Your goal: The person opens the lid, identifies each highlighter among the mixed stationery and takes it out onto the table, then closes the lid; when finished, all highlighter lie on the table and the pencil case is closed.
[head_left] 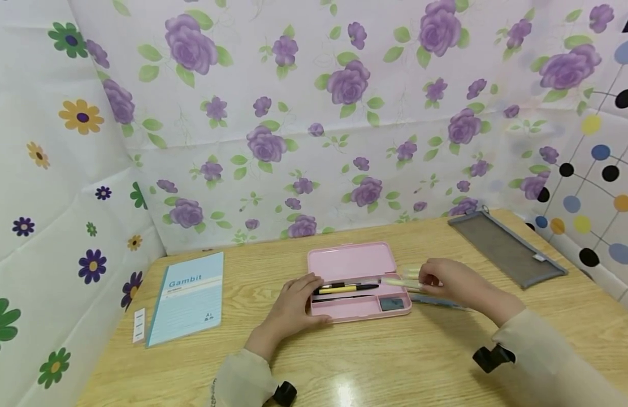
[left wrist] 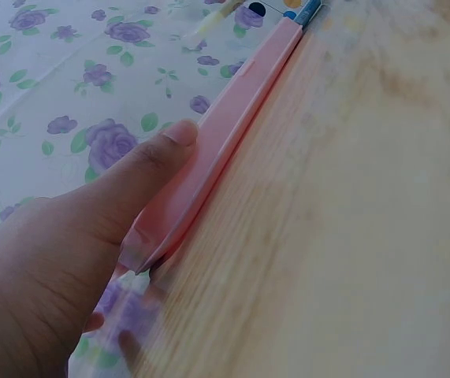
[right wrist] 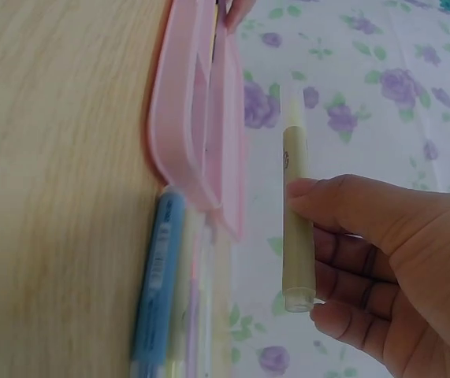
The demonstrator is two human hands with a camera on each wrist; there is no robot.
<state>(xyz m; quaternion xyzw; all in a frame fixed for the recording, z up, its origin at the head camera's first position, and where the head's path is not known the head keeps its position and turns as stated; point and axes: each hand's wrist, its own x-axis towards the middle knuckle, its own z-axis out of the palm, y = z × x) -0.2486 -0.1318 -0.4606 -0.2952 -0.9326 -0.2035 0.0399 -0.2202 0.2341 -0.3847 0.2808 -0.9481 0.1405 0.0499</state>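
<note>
A pink pencil case (head_left: pixel 351 261) lies on the table with its lid folded back. My left hand (head_left: pixel 292 305) grips its left end; in the left wrist view the thumb (left wrist: pixel 158 161) presses along the front wall. Inside are a yellow-and-black pen (head_left: pixel 346 289), other dark pens and a dark eraser (head_left: pixel 392 304). Above the case's right end, my right hand (head_left: pixel 448 278) pinches a pale yellow marker pen (right wrist: pixel 297 213) between thumb and fingers, its tip end toward the case. Beneath that hand, a blue pen (right wrist: pixel 158 276) and several other pens lie beside the case.
At the left lies a light blue notebook (head_left: pixel 191 297), with a small white strip (head_left: pixel 138 325) beside it. A grey mesh zip pouch (head_left: pixel 507 246) lies at the back right. Flower-patterned cloth (head_left: pixel 314 158) walls off the table's back and sides.
</note>
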